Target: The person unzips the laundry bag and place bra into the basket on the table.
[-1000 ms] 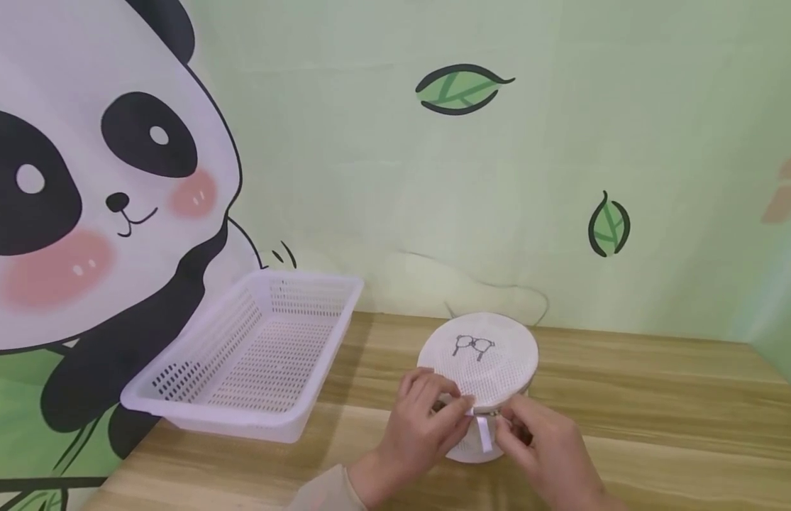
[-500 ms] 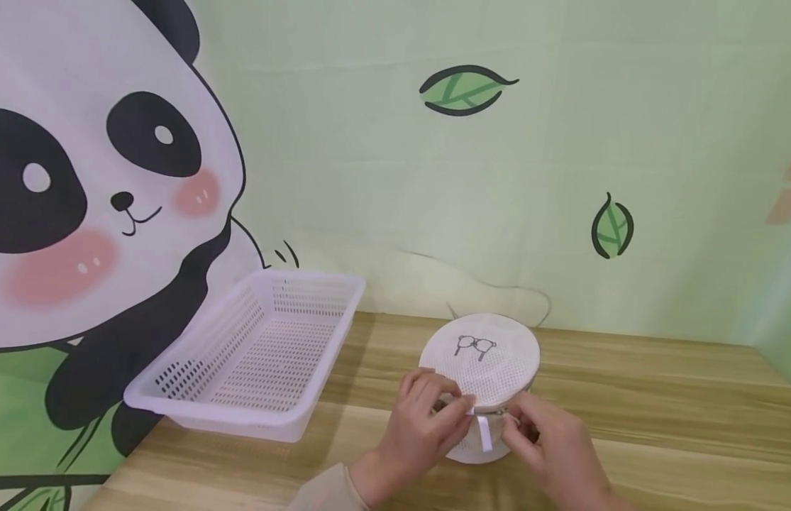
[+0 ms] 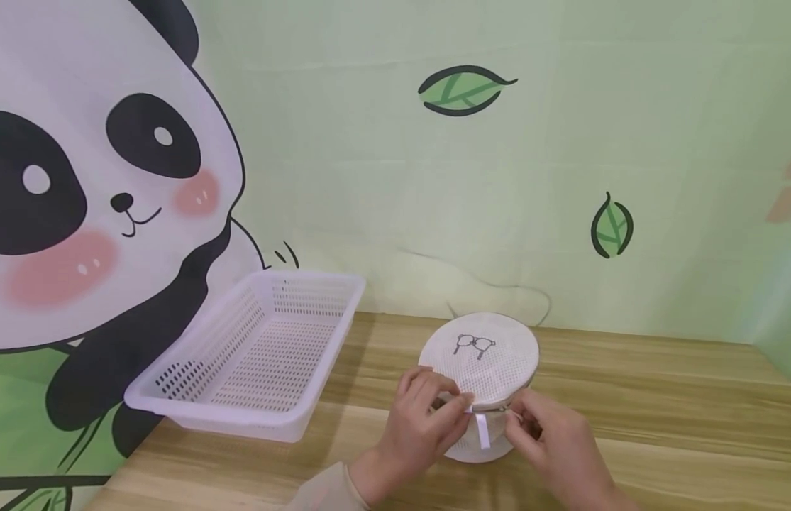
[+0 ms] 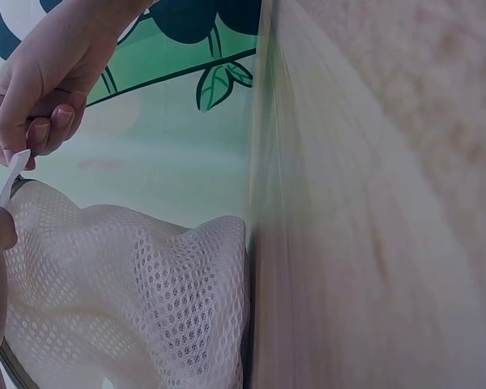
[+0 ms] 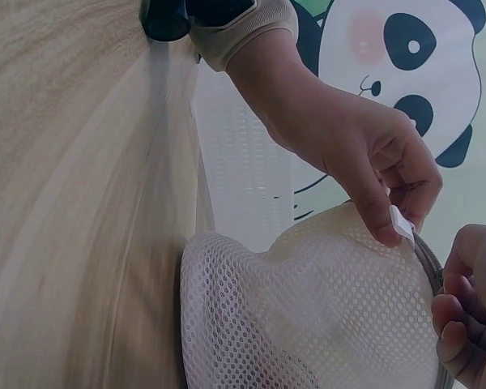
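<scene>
Round mesh laundry bag [image 3: 479, 362] stands on tabletop [image 3: 657, 397] beside white basket [image 3: 255, 355]; left hand [image 3: 421, 426] fingers pinch its white ribbon tab [image 3: 482, 429] to steady the rim, right hand [image 3: 551, 440] fingers pinch the zipper there.

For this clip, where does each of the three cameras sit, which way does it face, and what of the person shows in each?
Head: sits high, looks forward and down at the wooden table, white basket and round mesh bag; both hands show, left hand, right hand.
Left wrist: low by the table, looks across the mesh bag at the right hand pinching a white tab.
Right wrist: low, looks across the bag at the left hand and sleeve.
Shared: all three show the mesh bag.
</scene>
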Available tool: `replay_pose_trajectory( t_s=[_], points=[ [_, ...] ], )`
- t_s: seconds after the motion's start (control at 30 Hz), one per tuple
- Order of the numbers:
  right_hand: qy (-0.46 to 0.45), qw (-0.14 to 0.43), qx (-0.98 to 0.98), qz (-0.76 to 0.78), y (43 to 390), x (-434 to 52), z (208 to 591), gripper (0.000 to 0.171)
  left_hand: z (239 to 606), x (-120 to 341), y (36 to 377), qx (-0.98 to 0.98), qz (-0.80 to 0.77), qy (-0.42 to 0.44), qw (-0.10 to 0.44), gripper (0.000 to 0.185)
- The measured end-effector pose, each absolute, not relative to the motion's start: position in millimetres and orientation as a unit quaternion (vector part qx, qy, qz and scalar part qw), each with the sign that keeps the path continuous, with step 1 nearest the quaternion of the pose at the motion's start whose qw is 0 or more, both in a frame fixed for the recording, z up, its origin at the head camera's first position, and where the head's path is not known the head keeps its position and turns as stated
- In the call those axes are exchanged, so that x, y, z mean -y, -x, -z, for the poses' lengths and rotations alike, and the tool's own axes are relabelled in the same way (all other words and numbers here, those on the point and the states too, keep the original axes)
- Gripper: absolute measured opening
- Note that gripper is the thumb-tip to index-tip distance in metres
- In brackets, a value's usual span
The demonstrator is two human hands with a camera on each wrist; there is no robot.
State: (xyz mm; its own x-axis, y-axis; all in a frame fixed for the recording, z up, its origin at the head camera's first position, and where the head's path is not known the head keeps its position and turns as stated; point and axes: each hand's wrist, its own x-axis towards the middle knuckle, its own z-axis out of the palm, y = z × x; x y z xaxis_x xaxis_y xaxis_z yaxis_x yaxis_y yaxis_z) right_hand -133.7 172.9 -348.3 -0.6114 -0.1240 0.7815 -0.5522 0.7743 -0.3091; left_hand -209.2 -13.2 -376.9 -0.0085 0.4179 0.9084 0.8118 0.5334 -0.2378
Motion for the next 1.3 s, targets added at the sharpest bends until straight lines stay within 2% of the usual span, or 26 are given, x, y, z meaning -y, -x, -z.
replay_pose_trajectory(
  t_s=[1.3],
  points=[
    [-0.174,0.399,0.857,-0.277,136.8,-179.6,346.4,0.030,376.4,13.4,209.7,0.689,0.180,0.441,0.547,0.016]
  ],
)
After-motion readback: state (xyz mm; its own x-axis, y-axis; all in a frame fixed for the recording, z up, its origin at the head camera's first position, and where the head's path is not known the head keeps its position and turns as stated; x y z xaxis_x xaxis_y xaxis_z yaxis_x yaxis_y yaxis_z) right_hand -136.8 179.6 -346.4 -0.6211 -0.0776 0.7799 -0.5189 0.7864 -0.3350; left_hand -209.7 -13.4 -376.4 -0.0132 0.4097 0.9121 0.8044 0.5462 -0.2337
